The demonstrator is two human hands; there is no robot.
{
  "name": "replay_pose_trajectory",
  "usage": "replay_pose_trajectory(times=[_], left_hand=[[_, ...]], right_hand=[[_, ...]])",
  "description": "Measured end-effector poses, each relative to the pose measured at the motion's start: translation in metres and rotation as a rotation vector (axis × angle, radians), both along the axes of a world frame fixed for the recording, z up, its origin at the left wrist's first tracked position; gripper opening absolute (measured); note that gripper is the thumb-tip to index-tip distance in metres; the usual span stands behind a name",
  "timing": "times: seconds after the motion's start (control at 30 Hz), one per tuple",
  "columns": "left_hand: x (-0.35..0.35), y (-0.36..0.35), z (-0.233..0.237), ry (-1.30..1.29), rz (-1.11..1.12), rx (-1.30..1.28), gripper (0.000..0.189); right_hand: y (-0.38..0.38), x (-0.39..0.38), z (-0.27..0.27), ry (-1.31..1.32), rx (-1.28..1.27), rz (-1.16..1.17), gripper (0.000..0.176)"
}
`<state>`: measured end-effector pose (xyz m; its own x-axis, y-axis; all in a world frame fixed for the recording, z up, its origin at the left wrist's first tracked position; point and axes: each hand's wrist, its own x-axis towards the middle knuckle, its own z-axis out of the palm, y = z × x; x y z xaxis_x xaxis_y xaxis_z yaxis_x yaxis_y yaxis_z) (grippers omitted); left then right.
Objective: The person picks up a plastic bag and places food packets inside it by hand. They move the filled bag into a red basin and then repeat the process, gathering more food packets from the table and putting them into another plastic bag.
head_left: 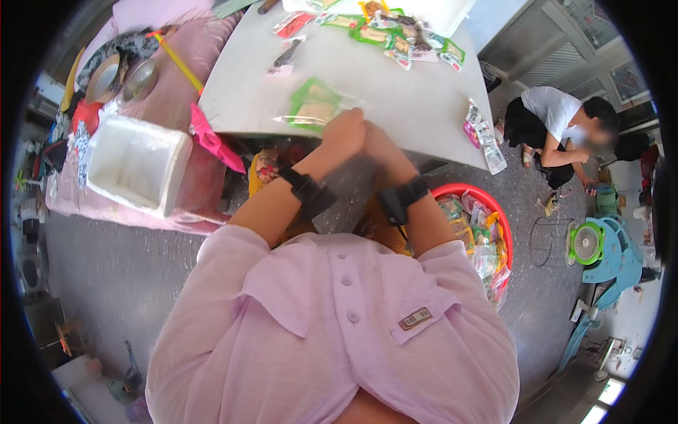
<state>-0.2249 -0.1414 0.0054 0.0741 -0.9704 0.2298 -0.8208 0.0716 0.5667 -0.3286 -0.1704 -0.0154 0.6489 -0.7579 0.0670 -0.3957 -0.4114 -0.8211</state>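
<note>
A green packet with a clear plastic edge (pixel 314 104) lies at the front of the white table (pixel 247 85). My left hand (pixel 344 132) is closed at the packet's right edge, with its fingers bent over the plastic. Against it, on the right, is my right hand (pixel 381 145), blurred, its fingers mostly hidden. Both wrists wear black devices. Farther back on the table are a red packet (pixel 293 25), a dark packet (pixel 287 55) and a pile of green and orange packets (pixel 385 34).
Clear packets (pixel 482 134) lie at the table's right edge. A red basin (pixel 507 233) full of packets stands on the floor at right. A white foam box (pixel 138 162) and pink umbrella-like item (pixel 212 141) are at left. Another person (pixel 551 113) crouches beyond, near a green fan (pixel 586 242).
</note>
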Motion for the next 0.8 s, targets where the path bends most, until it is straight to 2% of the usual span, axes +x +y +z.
replay_pose_trajectory(times=[0.07,0.17,0.27,0.37,0.47,0.57,0.67,0.77,0.8], left_hand=[[0.005,-0.002,0.001,0.013,0.023,0.001,0.015],[0.016,-0.006,-0.013,0.009,0.002,-0.109,0.012],[0.018,-0.008,-0.024,0.006,-0.03,-0.203,0.009],[0.017,-0.011,-0.042,0.035,-0.072,-0.293,0.006],[0.014,-0.013,-0.043,0.059,-0.064,-0.334,0.004],[0.017,-0.015,-0.046,0.048,-0.091,-0.338,0.006],[0.019,-0.016,-0.051,0.034,-0.128,-0.338,0.009],[0.021,-0.016,-0.052,0.064,-0.151,-0.351,0.009],[0.022,-0.015,-0.051,0.081,-0.158,-0.359,0.009]], right_hand=[[-0.005,-0.002,0.008,-0.11,0.484,0.054,0.017],[-0.025,-0.017,0.018,0.168,0.429,0.157,0.017],[-0.066,-0.045,0.01,-0.078,0.514,-0.134,0.017],[-0.111,-0.056,0.004,-0.048,0.05,-0.405,0.021],[-0.15,-0.053,0.0,0.185,-0.422,-0.581,0.025],[-0.182,-0.037,-0.003,0.272,-0.612,-0.53,0.029],[-0.206,-0.005,0.003,0.42,-0.66,-0.517,0.035],[-0.238,0.024,-0.011,0.435,-0.991,-0.52,0.04],[-0.241,0.032,-0.006,0.48,-0.921,-0.518,0.041]])
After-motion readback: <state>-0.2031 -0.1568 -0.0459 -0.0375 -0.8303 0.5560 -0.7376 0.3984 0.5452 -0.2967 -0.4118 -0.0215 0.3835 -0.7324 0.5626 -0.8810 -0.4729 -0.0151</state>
